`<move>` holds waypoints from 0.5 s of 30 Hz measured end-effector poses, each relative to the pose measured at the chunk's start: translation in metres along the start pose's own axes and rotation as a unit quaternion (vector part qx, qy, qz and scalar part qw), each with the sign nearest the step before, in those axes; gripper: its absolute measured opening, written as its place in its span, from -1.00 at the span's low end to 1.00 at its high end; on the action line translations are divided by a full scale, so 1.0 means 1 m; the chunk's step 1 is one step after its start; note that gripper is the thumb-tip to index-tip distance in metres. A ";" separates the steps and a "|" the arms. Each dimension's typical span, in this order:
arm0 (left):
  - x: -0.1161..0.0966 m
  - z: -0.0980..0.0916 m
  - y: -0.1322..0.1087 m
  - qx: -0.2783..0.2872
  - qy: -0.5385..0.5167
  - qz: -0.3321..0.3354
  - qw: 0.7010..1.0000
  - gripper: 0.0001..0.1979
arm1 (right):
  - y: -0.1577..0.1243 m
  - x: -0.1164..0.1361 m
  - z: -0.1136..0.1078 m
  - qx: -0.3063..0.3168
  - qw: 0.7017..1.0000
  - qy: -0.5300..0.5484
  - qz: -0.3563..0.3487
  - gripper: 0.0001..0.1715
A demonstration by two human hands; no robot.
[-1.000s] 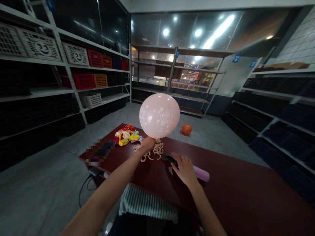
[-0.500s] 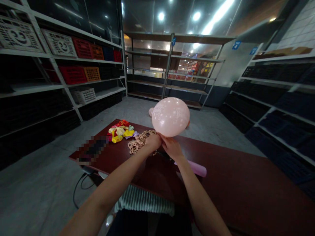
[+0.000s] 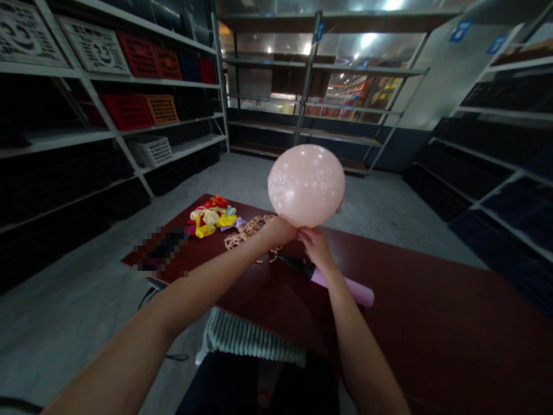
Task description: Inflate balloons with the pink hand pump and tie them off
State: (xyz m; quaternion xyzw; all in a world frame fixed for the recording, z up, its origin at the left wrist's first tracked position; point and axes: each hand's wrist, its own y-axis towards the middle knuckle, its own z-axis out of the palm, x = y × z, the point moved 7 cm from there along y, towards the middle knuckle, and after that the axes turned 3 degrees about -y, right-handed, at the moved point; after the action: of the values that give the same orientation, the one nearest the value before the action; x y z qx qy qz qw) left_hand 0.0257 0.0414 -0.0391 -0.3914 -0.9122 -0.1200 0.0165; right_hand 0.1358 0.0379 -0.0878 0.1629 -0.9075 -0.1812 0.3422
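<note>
The left hand (image 3: 279,231) and right hand (image 3: 317,248) are pinching narrowly beneath a pink printed balloon (image 3: 306,185), their fingers hiding its neck, above the middle of the dark red bench (image 3: 432,323). A slackening pinch could let air escape or the balloon slip. Both forearms are reaching forward and converging, the right passing just above a pink hand pump (image 3: 343,286).

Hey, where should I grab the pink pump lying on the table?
Grip the pink barrel at its free end, from above and the right: it lies flat, and your right hand is over the end by the black nozzle.
</note>
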 end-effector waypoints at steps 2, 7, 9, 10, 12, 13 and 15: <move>-0.007 0.000 -0.002 0.005 -0.003 0.007 1.000 -0.72 | 0.002 -0.010 -0.001 -0.012 0.994 0.108 0.010 -0.57; -0.005 -0.001 -0.013 -0.017 -0.045 -0.002 0.999 -0.64 | -0.001 -0.013 -0.003 -0.031 0.975 0.216 0.040 -0.55; 0.009 -0.005 -0.024 -0.041 -0.074 -0.018 0.996 -0.62 | -0.003 -0.009 -0.010 -0.060 0.970 0.231 0.044 -0.57; 0.020 -0.007 -0.030 -0.055 -0.089 -0.036 0.994 -0.62 | -0.004 -0.008 -0.015 -0.081 0.965 0.245 0.048 -0.59; 0.049 -0.009 -0.047 -0.075 -0.123 -0.096 0.985 -0.64 | -0.007 -0.011 -0.024 -0.127 0.942 0.300 0.080 -0.63; 0.065 -0.009 -0.056 -0.088 -0.141 -0.135 0.977 -0.67 | -0.008 -0.015 -0.026 -0.144 0.924 0.339 0.105 -0.64; 0.089 -0.004 -0.073 -0.087 -0.150 -0.185 0.967 -0.76 | -0.012 -0.024 -0.025 -0.166 0.882 0.411 0.159 -0.62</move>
State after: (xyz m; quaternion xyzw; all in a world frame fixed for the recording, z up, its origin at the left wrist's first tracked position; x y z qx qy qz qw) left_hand -0.0889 0.0554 -0.0387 -0.2288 -0.9469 -0.1401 -0.1770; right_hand 0.1720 0.0319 -0.0887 0.0170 -0.6556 -0.1895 0.7308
